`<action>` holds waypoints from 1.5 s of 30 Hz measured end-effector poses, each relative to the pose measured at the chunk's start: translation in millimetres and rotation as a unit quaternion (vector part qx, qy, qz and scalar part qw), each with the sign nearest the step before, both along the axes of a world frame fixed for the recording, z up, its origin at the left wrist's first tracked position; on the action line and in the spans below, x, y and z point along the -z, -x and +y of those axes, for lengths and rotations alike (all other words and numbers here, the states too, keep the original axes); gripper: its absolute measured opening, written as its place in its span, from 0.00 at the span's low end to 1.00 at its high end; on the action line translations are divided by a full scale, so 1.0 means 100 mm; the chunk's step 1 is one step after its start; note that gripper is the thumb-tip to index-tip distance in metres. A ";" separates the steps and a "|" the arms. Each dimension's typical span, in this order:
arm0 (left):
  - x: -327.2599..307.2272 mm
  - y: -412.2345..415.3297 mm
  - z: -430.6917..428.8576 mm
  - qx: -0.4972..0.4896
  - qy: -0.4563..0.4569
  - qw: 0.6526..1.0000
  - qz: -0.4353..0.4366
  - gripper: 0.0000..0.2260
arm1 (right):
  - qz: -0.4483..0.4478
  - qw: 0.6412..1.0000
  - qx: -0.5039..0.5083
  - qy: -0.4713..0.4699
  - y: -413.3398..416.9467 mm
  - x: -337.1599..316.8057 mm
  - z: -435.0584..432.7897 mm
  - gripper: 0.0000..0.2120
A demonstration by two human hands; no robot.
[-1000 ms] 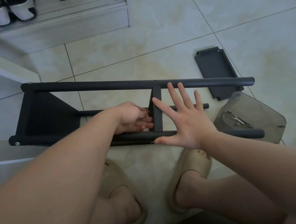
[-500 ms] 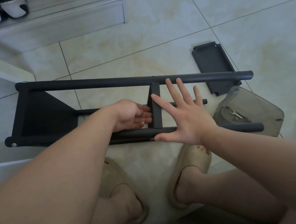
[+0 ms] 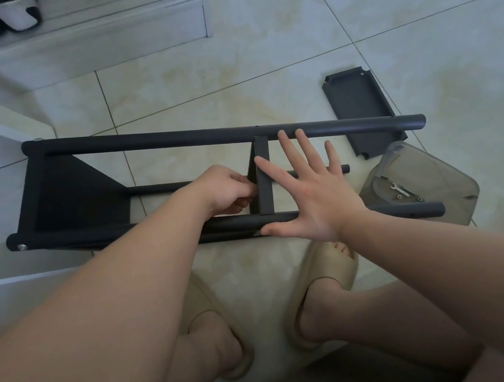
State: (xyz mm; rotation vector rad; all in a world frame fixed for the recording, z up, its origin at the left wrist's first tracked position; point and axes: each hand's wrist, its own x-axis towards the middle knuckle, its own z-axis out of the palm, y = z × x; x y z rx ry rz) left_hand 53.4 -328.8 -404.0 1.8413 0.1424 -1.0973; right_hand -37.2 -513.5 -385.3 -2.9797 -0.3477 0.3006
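The tiled floor (image 3: 286, 26) fills the view. On it a black metal frame (image 3: 173, 140) lies across the middle, running from 9 o'clock to 3 o'clock, with its solid end plate (image 3: 75, 195) at the 9 o'clock end. The right hand (image 3: 312, 195) is spread wide and flat over the frame just right of centre, holding nothing; its thumb lies on the near tube (image 3: 242, 224) and its forefinger touches the cross bracket (image 3: 264, 186). The left hand (image 3: 224, 188) has curled fingers against the bracket's 9 o'clock side; whether they pinch anything is hidden. A clear plastic bag (image 3: 428, 180) sits at 3 o'clock, a loose dark panel (image 3: 357, 103) at 2 o'clock. Inside the bag lies a small wrench (image 3: 399, 189).
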 end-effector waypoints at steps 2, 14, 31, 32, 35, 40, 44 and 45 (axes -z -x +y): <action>-0.02 0.01 -0.01 -0.012 0.016 1.000 0.017 0.06 | -0.005 1.000 0.000 0.002 0.00 0.00 0.00 0.50; -0.08 0.01 -0.03 0.077 0.001 0.996 0.037 0.10 | -0.012 1.000 -0.002 0.002 0.01 0.01 -0.01 0.50; -0.01 -0.06 0.02 0.117 0.036 0.982 0.141 0.11 | -0.026 1.000 -0.001 -0.002 0.01 0.03 0.00 0.51; 0.00 -0.07 0.02 0.116 0.037 0.982 0.144 0.10 | -0.024 1.000 -0.001 -0.002 0.01 0.03 0.00 0.51; -0.01 -0.07 0.00 0.129 0.027 0.981 0.145 0.07 | -0.019 1.000 -0.001 -0.003 0.01 0.02 -0.01 0.51; -0.02 -0.07 0.01 0.154 0.017 0.977 0.145 0.08 | -0.011 1.000 -0.001 0.002 0.01 0.01 0.00 0.51; -0.03 -0.07 0.00 0.155 0.007 0.976 0.152 0.12 | -0.006 1.000 -0.001 0.007 0.01 -0.01 0.00 0.51; -0.04 -0.07 0.00 0.155 0.007 0.976 0.153 0.11 | -0.005 1.000 -0.001 0.007 0.01 -0.01 0.00 0.51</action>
